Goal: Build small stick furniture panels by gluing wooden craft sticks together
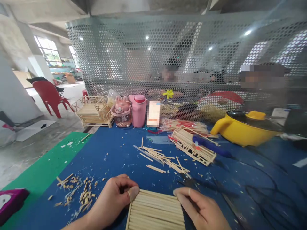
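Note:
A flat panel of wooden sticks laid side by side [155,209] is at the bottom centre, its near edge cut off by the frame. My left hand [120,193] pinches its far left corner, the thumb wearing a pale finger cover. At the far right corner, my right hand [200,204] is closed with thumb and finger against the edge; pale covers show there too. Beyond the panel lie loose wooden sticks [163,156]. Short cut stick pieces [86,195] are scattered left of my left hand. Dark scissors-like tools [227,198], blurred, rest right of my right hand.
A blue-handled glue gun [211,147] leans on a small stick frame [192,143], its cord trailing right. Behind stand a yellow pot [247,129], pink bottle [138,111], pink jug [123,111] and stick model [94,111]. A perforated metal screen [144,64] closes the back; people sit beyond.

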